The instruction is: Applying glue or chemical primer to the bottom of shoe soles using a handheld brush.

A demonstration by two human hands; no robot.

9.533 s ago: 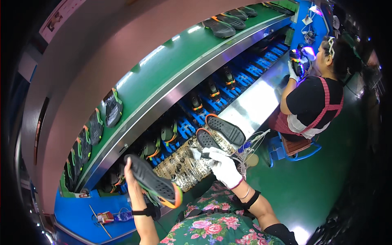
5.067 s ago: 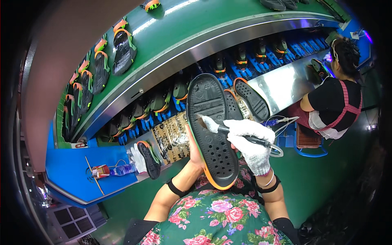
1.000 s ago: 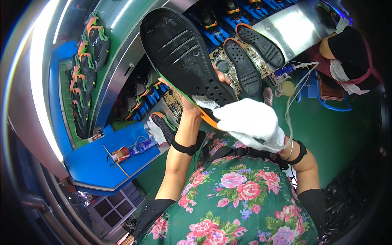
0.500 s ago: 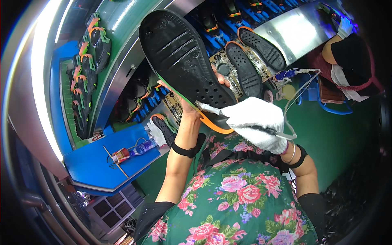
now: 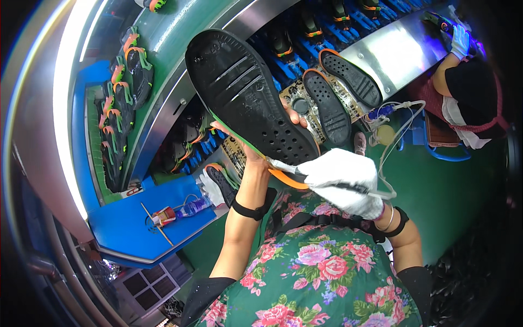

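Note:
My bare left hand [image 5: 250, 151] holds up a large black shoe sole [image 5: 239, 87] from beneath, fingers curled round both sides. Ridged bars cross its middle, and round holes fill its lower end. My right hand [image 5: 344, 182], in a white knitted glove, is closed round a brush [image 5: 287, 167] joined to a thin tube. Its tip touches the sole's lower left edge, close to my left wrist. An orange strip [image 5: 289, 180] shows along that edge, below the brush. Most of my left palm is hidden behind the sole.
Two more soles, a near one [image 5: 327, 106] and a far one [image 5: 351, 78], lie beyond on a stained board. At left, a blue table [image 5: 128, 218] bears a bottle [image 5: 194, 207]. Shoe parts line the conveyor. A co-worker's gloved hand [image 5: 460, 42] works at far right.
The whole view has shifted, so things sit slightly lower. The brush tip has slid a little along the sole's edge, and less of the orange strip shows. Both hands keep their hold.

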